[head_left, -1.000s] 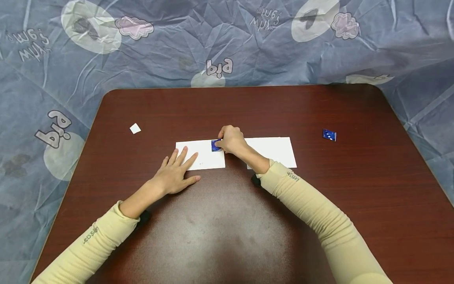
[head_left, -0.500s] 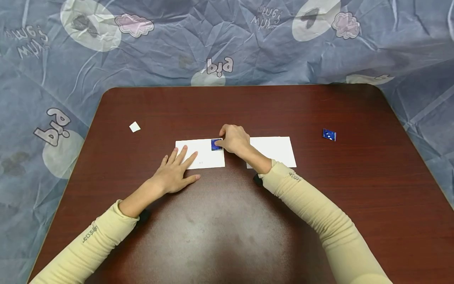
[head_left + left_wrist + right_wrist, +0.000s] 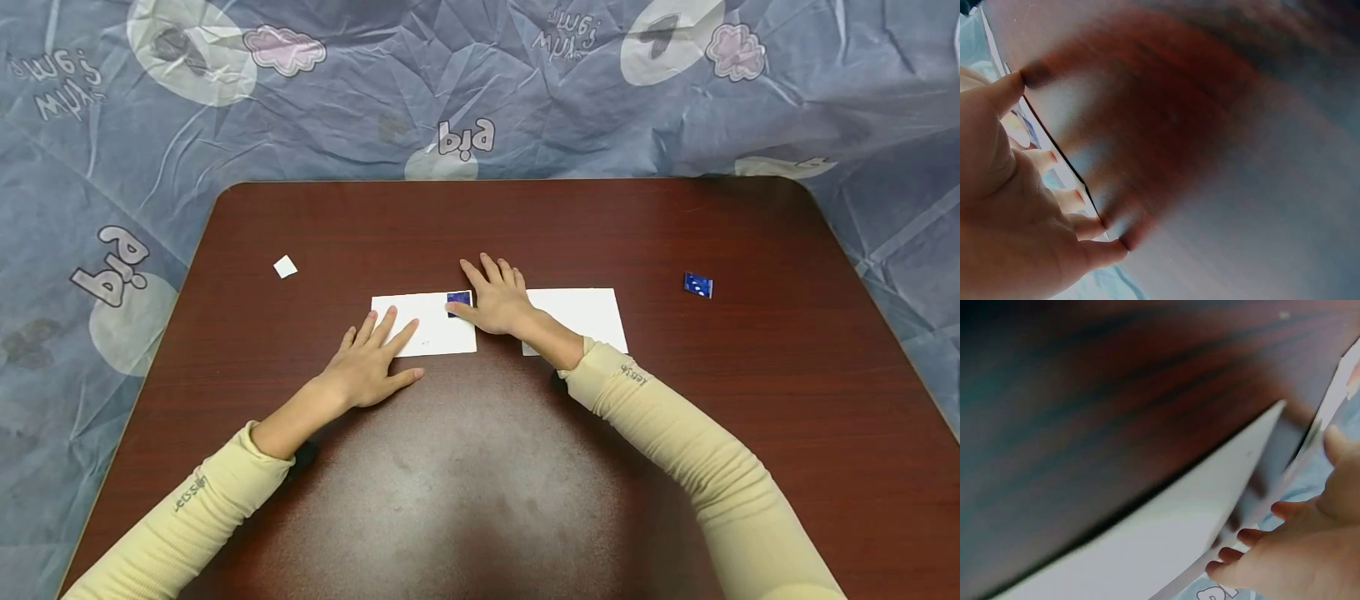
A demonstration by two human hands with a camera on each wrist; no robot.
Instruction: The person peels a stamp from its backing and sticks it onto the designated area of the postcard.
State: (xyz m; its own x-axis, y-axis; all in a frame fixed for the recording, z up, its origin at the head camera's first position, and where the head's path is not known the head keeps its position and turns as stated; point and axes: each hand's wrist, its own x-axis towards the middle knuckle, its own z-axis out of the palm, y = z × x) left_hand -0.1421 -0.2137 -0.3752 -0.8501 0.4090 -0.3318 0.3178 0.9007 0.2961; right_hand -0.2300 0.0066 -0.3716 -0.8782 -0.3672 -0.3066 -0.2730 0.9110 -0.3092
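Two flat white envelopes lie on the table with a gap between them: the left envelope and the right envelope. In the upper right corner of the left one is a small blue stamp-like sticker. My left hand rests spread, several fingertips on the left envelope's left part and the thumb below its lower edge. My right hand has its fingers stretched out and its thumb lying across the blue sticker. In the right wrist view, the right hand shows spread fingers beyond the right envelope.
A small white paper square lies at the far left of the brown table. Toward the right sits another blue sticker-like piece with white marks. A blue printed cloth hangs behind the table.
The right hand's curled fingers have straightened and spread forward; its thumb stays on the blue sticker. My left hand keeps its place.
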